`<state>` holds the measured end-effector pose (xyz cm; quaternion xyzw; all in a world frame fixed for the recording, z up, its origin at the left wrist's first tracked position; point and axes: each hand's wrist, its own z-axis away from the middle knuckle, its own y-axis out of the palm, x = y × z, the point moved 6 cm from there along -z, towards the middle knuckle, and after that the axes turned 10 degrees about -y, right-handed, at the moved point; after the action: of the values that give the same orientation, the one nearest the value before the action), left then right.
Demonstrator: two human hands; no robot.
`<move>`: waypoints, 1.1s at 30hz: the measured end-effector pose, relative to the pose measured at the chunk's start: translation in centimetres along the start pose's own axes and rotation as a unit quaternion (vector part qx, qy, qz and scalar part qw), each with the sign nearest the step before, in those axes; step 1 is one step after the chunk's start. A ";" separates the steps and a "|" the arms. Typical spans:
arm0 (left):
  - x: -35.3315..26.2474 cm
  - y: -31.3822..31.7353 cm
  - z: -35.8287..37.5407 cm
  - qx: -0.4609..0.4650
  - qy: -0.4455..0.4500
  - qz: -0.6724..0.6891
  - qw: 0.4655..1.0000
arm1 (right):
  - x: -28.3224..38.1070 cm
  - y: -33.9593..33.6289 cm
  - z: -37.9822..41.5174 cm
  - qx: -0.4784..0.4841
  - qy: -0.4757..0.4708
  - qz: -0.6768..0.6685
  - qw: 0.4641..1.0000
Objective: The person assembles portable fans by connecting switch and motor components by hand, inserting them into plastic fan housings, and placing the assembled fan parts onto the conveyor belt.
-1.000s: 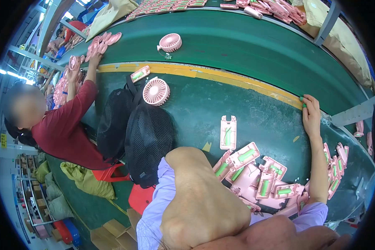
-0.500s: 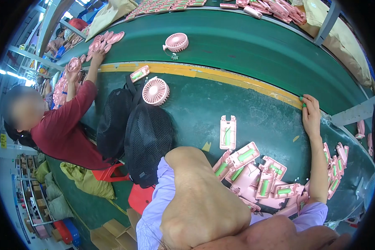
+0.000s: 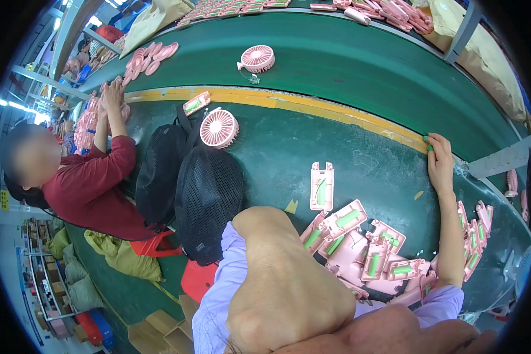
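My right hand (image 3: 440,158) rests on the yellow-taped edge of the green table (image 3: 371,159), fingers lying bent over the edge and green at the tips, holding nothing. Close to the camera is my left hand (image 3: 292,312), raised with the arm folded; its fingers are hidden. Between my arms lies a pile of pink casing halves (image 3: 348,219) with green cylindrical cells inside. One pink casing (image 3: 321,187) lies apart from them, beyond the pile. More pink casings (image 3: 477,236) are stacked to the right of my right forearm.
A green conveyor belt (image 3: 336,65) runs behind the table, carrying a pink fan (image 3: 258,58). Another pink fan (image 3: 219,128) sits beside a black mesh bag (image 3: 209,200). At left, a co-worker in a red sleeve (image 3: 94,183) works near pink parts. A metal post (image 3: 501,159) stands right.
The fan on the belt has shifted slightly right. The co-worker's hand has drawn back from the pink rings and both their hands are now together. My hands have stayed in place.
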<state>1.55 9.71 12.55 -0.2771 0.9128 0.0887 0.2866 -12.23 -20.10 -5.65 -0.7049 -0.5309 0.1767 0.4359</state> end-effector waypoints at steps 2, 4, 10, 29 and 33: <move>-0.4 -0.1 0.3 0.000 0.002 0.002 1.000 | 0.0 0.0 0.0 0.000 0.000 -0.001 1.000; -0.7 -0.2 0.5 0.000 0.003 0.003 1.000 | -0.1 0.0 0.1 0.001 0.000 -0.002 1.000; -1.2 -0.4 0.9 -0.003 0.004 0.002 1.000 | -0.1 0.0 0.1 -0.003 -0.005 0.002 1.000; -1.8 -1.1 1.4 -0.015 0.006 -0.003 1.000 | -0.5 0.2 0.4 0.005 0.000 -0.008 1.000; -1.9 -1.2 1.4 -0.016 0.007 -0.003 1.000 | -0.4 0.2 0.3 0.006 0.003 -0.014 1.000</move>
<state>4.21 10.01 12.45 -0.2855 0.9124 0.1003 0.2756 -12.46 -20.32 -6.02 -0.6954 -0.5384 0.1718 0.4439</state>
